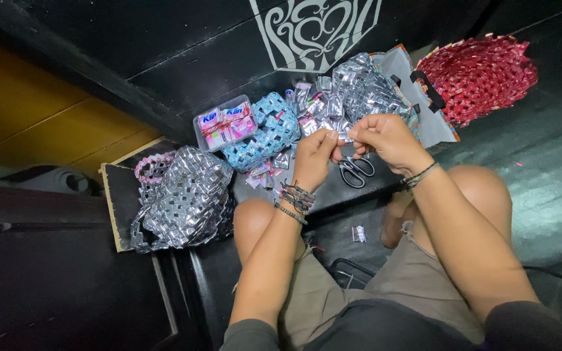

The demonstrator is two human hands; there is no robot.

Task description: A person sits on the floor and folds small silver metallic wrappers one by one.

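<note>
Both forearms extend forward over the knees, left hand (313,156) and right hand (385,138) meeting, fingertips pinched together on a small folded silver wrapper strip (344,137). The strip is shiny, creased, held above black-handled scissors (354,171) on the dark floor (541,175).

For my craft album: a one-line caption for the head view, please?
Both hands pinch a small silver strip above scissors, woven baskets around.
</note>
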